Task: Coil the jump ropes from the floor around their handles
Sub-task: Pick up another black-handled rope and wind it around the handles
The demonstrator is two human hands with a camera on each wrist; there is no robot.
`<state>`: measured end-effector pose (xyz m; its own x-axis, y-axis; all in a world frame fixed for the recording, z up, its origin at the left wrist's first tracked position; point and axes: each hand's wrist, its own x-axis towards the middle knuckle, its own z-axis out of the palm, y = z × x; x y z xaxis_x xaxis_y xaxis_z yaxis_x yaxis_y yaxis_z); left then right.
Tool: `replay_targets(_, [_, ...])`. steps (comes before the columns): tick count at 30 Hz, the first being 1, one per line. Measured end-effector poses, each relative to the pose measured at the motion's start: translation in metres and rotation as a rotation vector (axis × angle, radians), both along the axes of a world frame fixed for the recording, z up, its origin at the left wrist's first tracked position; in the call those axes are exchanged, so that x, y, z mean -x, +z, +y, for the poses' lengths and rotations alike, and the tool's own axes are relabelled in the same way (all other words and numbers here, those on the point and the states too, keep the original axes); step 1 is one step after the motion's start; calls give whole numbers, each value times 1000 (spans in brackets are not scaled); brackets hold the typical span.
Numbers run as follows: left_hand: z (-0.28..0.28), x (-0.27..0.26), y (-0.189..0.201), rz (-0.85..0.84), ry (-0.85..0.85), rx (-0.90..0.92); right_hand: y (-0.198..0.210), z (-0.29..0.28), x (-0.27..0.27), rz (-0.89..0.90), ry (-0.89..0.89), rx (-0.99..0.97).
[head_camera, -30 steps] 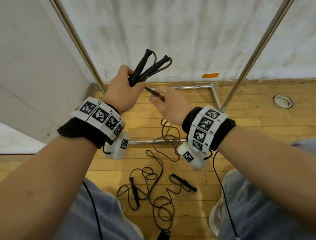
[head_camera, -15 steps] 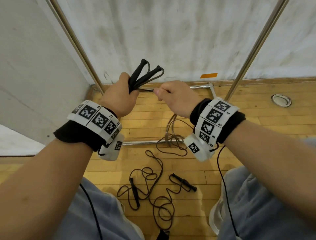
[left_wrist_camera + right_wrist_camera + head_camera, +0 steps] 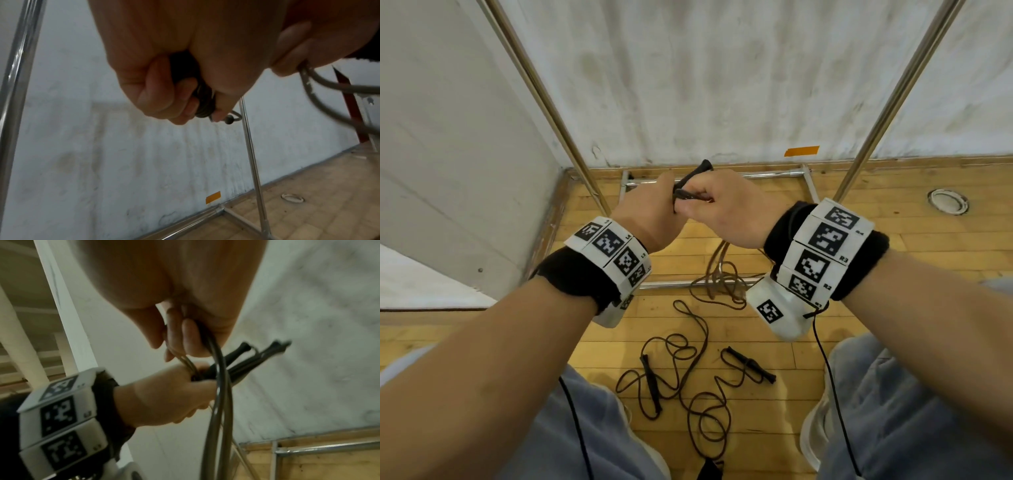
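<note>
Lying loose on the wooden plank floor at the bottom centre of the head view: a second thin dark jump rope in tangled loops, its two black stick handles well apart, not yet coiled.

Hanging in the middle of the frame, between the wrists: the slack of the thin dark cord, bunching near the chrome floor rail. Risking, in all likelihood, a snag on that rail or a knot in the bunched loops while winding; risking too a slipped turn if tension is dropping between the hands.

Closing tight around the pair of slim black handles at upper centre: the left hand, fingers curled round them, handle tips poking out beyond the fist. Pinching the cord right against that fist: the right hand, fingers curled on two strands running down from it. Touching, the two hands, so little room remaining for a clean wrap.
</note>
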<state>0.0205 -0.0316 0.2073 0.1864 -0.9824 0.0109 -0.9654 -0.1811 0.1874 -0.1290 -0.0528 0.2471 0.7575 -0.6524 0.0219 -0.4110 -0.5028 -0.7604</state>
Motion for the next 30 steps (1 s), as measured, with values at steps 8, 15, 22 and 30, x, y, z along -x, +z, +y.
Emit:
replay_targets(8, [8, -2, 1, -152, -67, -54, 8, -30, 25, 67, -229, 77])
replay_targets(15, [19, 4, 13, 113, -340, -26, 4, -55, 34, 90, -310, 139])
replay_targets(22, [25, 6, 27, 449, -303, 20, -9, -59, 28, 206, -248, -157])
replay_targets(30, [17, 0, 33, 592, -85, 145, -36, -20, -5, 92, -161, -366])
